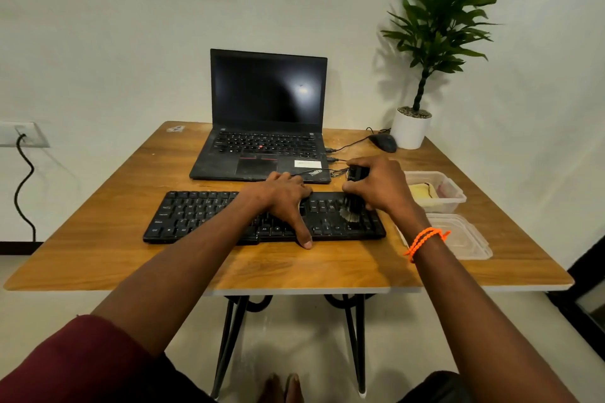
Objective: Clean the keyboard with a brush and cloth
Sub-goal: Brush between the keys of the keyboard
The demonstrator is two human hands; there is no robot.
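Two hands engaged: my left hand [284,198] presses flat on the keyboard [203,216], lying crosswise; right hand [379,185] grips the brush [352,206] at its right end.

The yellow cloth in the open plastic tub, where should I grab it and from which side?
Pinch the top fold of the yellow cloth from straight above. It lies low in the plastic tub, whose walls block any sideways approach, and the lid is already off. The right hand, nearest, holds the brush.
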